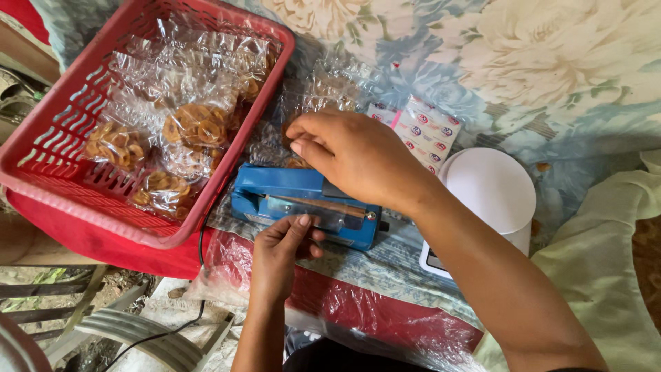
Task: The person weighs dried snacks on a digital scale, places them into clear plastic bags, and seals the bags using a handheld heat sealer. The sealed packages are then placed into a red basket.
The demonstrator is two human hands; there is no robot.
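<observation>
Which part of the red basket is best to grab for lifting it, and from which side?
Probably the near long rim of the red basket, taken from the sealer side. That edge is bare and unobstructed, while the snack bags fill the inside. The right hand and blue sealer sit just beside it.

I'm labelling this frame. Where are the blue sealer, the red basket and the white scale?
Sealer (275, 189): head view, blue top at its left end.
Basket (41, 184): head view, near rim.
Scale (492, 186): head view, round white platform.

right hand (358, 157) hides the rear of the blue sealer (303, 204) and part of a clear bag (313, 103); red basket (76, 89) cut off at left edge.
</observation>
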